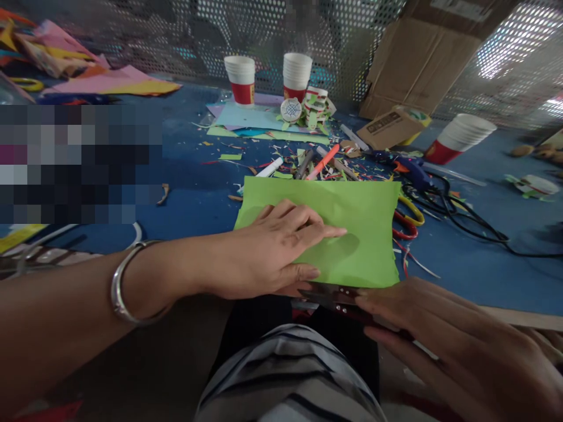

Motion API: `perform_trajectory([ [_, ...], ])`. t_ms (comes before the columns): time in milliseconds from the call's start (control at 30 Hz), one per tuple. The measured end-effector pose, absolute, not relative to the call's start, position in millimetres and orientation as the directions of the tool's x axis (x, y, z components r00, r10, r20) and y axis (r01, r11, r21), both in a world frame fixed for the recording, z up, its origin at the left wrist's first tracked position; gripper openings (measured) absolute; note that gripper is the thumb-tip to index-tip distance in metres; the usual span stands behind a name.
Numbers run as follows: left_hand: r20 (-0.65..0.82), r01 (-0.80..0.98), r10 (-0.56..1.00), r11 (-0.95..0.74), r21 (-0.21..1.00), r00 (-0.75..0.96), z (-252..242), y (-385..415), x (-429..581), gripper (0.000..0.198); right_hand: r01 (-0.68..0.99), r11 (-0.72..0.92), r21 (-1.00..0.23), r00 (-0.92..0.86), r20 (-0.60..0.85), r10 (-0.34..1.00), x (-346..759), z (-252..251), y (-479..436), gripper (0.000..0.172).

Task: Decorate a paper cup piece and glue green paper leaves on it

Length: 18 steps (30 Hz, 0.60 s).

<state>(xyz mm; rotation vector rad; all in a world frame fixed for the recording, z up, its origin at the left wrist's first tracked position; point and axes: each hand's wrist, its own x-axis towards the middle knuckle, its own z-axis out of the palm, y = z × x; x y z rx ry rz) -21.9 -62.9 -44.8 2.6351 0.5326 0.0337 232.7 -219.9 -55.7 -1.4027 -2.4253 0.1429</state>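
Observation:
A sheet of bright green paper (pixel 365 205) lies near the front edge of the blue table, its side edges uneven. My left hand (pixel 281 246) rests flat across it, fingers stretched towards the right and the thumb near the front edge. In my right hand (pixel 457 340), just off the table's front edge, is a dark red knife (pixel 345 300) with silver rivets. Its metal blade points left below the paper, close to my left thumb. The fingers hide most of the handle.
Markers (pixel 323 161) and paper scraps lie behind the sheet, scissors (pixel 407 220) at its right. A blue glue gun (pixel 413 170) trails a black cord. Farther back are stacked paper cups (pixel 240 79), paper cup turtles (pixel 314 108) and a cardboard box (pixel 422 64).

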Motion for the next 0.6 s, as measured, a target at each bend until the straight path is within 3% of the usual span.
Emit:
perform_trajectory([
  [133, -0.072, 0.365, 0.372, -0.824, 0.433, 0.925, -45.4, -62.7, -20.3, 0.06, 0.773, 0.58, -0.257, -0.536, 0.223, 0.814, 221.2, -49.3, -214.1, 0.032],
  [233, -0.043, 0.356, 0.379, -0.818, 0.452, 0.924, -45.4, -62.8, -21.7, 0.059, 0.76, 0.596, -0.259, -0.527, 0.292, 0.798, 212.9, -48.4, -211.0, 0.027],
  [333, -0.02, 0.321, 0.363, -0.794, 0.516, 0.931, -43.0, -61.7, -28.1, 0.054, 0.775, 0.569, -0.275, -0.471, 0.349, 0.81, 208.9, -49.5, -210.0, 0.021],
  [433, -0.013, 0.302, 0.36, -0.765, 0.569, 0.933, -39.6, -59.4, -38.7, 0.047, 0.768, 0.578, -0.275, -0.499, 0.309, 0.81, 210.5, -50.3, -211.8, 0.026],
  [600, -0.025, 0.391, 0.428, -0.799, 0.457, 0.903, -41.4, -57.7, -56.4, 0.048, 0.763, 0.577, -0.292, -0.525, 0.24, 0.816, 216.5, -52.0, -214.8, 0.035],
])
